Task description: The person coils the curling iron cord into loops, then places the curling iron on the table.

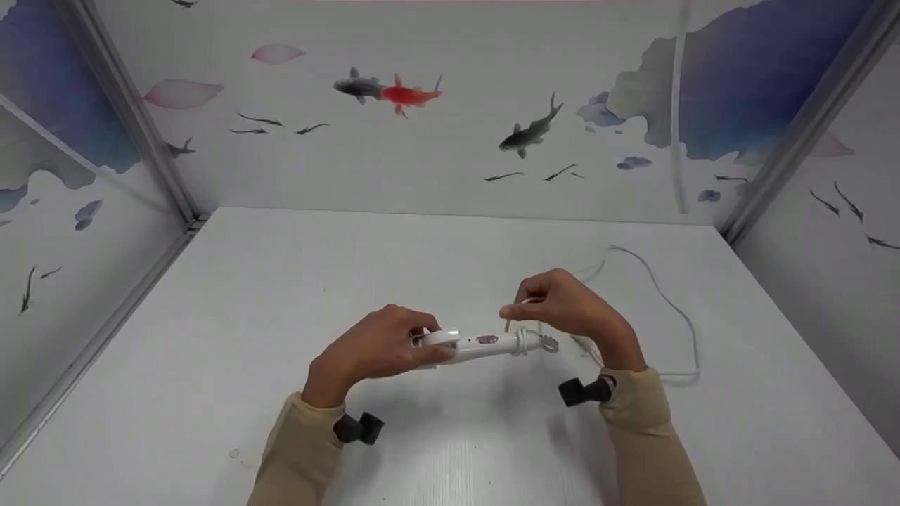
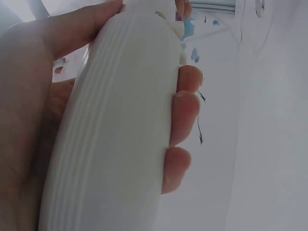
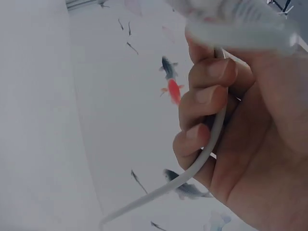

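Note:
My left hand [image 1: 387, 346] grips a white handheld appliance [image 1: 467, 348], shaped like a curling iron, above the table. In the left wrist view its smooth white body [image 2: 130, 110] shows ridges down one side, with the thumb and fingers on opposite sides. Loops of the white cord [image 1: 522, 342] circle its right end, beside a ribbed cord sleeve [image 1: 549, 343]. Just above that end, my right hand [image 1: 562, 302] holds the cord between thumb and fingers. In the right wrist view the cord [image 3: 192, 169] runs through the curled fingers.
A long loop of loose cord [image 1: 685, 316] lies on the white table [image 1: 211, 316] at the right. Walls printed with fish stand at the back and sides. Each sleeve carries a small black wrist mount [image 1: 360, 427].

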The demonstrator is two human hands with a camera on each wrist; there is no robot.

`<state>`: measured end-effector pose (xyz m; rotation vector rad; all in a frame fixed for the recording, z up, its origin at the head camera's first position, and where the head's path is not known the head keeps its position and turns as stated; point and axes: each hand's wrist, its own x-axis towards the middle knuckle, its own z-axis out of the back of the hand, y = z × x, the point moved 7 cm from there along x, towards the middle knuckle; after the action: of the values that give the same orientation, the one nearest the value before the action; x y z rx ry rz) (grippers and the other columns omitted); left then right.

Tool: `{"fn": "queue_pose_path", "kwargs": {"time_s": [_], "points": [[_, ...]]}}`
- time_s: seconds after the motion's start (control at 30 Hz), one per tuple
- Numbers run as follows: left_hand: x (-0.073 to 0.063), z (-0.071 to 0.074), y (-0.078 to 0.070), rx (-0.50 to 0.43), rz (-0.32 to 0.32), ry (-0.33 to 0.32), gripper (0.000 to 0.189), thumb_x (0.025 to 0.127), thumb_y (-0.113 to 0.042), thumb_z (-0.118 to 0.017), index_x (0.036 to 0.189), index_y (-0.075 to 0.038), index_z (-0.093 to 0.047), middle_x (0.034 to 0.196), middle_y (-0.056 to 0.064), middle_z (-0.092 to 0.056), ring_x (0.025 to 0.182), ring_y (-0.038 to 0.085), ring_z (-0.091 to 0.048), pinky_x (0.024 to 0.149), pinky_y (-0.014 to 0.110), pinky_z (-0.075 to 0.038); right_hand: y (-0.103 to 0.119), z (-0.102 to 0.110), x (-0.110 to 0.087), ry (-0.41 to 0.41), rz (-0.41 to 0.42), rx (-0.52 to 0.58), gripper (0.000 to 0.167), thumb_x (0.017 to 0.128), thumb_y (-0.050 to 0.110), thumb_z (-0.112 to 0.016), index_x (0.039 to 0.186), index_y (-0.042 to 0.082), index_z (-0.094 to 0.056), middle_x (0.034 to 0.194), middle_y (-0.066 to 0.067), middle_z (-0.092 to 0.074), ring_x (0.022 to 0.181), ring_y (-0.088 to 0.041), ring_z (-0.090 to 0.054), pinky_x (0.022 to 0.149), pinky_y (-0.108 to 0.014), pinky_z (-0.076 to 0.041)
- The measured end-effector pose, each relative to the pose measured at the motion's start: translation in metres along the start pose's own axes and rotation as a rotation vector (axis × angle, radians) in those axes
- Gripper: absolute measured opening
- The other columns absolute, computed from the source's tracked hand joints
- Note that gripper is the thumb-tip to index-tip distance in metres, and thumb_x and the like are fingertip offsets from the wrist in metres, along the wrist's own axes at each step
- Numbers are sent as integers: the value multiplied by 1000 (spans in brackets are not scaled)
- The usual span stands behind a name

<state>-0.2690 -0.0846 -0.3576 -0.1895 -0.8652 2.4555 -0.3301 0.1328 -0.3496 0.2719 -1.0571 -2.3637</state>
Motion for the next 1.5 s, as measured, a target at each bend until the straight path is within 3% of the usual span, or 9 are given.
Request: {"fn": "queue_pose_path", "kwargs": {"time_s": [0.1, 0.3, 0.53, 0.67, 0.9, 1.1, 1.27, 1.37, 1.5], "points": [[2, 0, 3, 49, 64, -30, 36, 93, -47, -66, 107, -15, -73, 92, -2, -70, 73, 13, -56, 67, 31, -45, 12, 2, -3, -48, -14, -47, 33, 96, 36, -68, 82, 7, -73, 70, 4, -54, 69, -14, -46, 66, -29, -42], [2, 8, 8, 107, 193, -172, 34, 92, -47, -68, 111, -19, -73, 90, -3, -72, 68, 14, -55, 63, 31, -42, 39, 1, -11, -112, 19, -183, 21, 99, 29, -64, 95, 13, -78, 78, 1, -64, 69, -14, -49, 65, -30, -42], [1, 15, 12, 140, 284, -280, 37, 91, -48, -68, 114, -19, -72, 91, 1, -73, 70, 16, -56, 62, 31, -42, 59, -10, -13, -126, 62, -323, 23, 100, 28, -62, 108, 11, -76, 79, 2, -60, 69, -12, -48, 62, -27, -40], [1, 22, 12, 126, 324, -371, 39, 93, -47, -67, 116, -17, -72, 94, 4, -74, 73, 17, -58, 63, 31, -45, 59, -11, -12, -145, 50, -276, 21, 101, 23, -61, 112, 10, -73, 80, 1, -63, 70, -12, -52, 65, -28, -44], [-5, 37, 6, 63, 263, -546, 43, 97, -43, -63, 120, -7, -69, 100, 13, -75, 78, 23, -65, 70, 40, -55, 48, -12, -5, -102, 103, -130, 24, 103, 17, -55, 118, 9, -72, 93, -1, -74, 87, -14, -68, 90, -42, -54], [-6, 36, -1, -58, 197, -511, 43, 98, -44, -60, 120, -8, -68, 100, 13, -74, 81, 22, -66, 71, 39, -54, 34, -14, 2, -18, 121, -51, 25, 104, 23, -56, 116, 11, -73, 99, -5, -76, 102, -22, -70, 100, -50, -51], [-6, 31, -7, -118, 87, -401, 37, 100, -41, -59, 118, -10, -68, 100, 10, -72, 83, 19, -65, 74, 36, -54, 19, -15, 6, -27, 2, -63, 25, 99, 35, -63, 104, 14, -76, 96, -3, -75, 95, -21, -70, 90, -44, -54], [-6, 27, -12, -130, -5, -307, 33, 100, -38, -59, 116, -10, -68, 101, 8, -72, 84, 16, -63, 75, 34, -53, 11, -14, 6, -37, -41, -18, 17, 93, 31, -71, 101, 16, -75, 95, 0, -74, 88, -16, -66, 82, -36, -53], [-7, 21, -19, -83, -108, -191, 32, 100, -39, -60, 113, -11, -69, 95, 6, -72, 78, 12, -59, 71, 29, -49, 12, -13, 6, -30, 80, -40, 4, 89, 9, -75, 92, 9, -73, 85, -5, -71, 74, -12, -55, 72, -27, -49]]}}
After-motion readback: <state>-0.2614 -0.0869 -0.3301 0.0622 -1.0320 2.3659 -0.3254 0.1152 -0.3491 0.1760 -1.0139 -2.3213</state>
